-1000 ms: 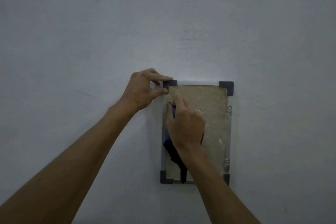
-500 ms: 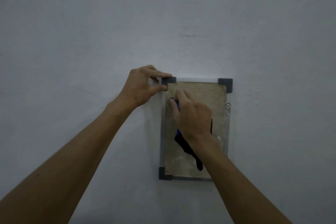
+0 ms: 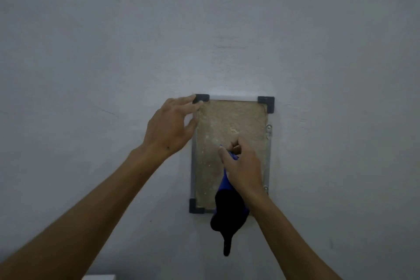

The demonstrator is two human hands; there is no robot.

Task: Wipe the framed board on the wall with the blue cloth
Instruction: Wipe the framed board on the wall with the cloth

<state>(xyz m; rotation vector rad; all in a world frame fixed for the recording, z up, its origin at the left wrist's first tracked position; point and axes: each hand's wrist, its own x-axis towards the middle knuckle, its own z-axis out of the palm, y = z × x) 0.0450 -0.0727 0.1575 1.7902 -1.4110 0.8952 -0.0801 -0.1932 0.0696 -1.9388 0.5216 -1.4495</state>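
Left hand [image 3: 169,128] fingers spread, touching framed board [image 3: 229,120] top-left corner | right hand [image 3: 242,163] gripping blue cloth [image 3: 227,209] at board's lower middle, tail hanging below bottom edge | cloth-to-board contact probably on, dim | progress: surface speckled, wiping unfinished

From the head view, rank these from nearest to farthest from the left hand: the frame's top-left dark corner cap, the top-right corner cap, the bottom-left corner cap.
1. Top-left dark plastic corner cap: at the fingertips of the left hand.
2. Top-right dark corner cap: across the board's top edge, to the right.
3. Bottom-left dark corner cap: below the hand, at the frame's lower end. Its gap over the second is modest.
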